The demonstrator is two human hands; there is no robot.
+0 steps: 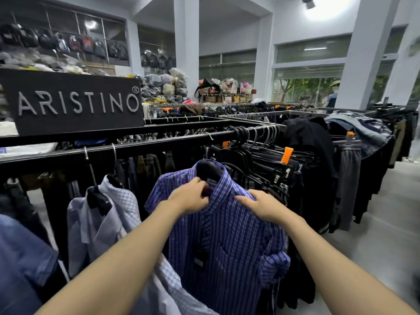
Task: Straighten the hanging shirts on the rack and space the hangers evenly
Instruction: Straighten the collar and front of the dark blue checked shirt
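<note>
Blue striped shirt (227, 235) — front toward camera, upright — collar in both hands' (191, 196) pinch.

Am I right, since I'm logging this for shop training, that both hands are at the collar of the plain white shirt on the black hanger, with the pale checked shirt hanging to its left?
Not quite. The shirt being handled is a blue striped shirt, not plain white. The head view shows the left hand and right hand at its collar, on the black hanger, with the pale checked shirt hanging to its left.
</note>
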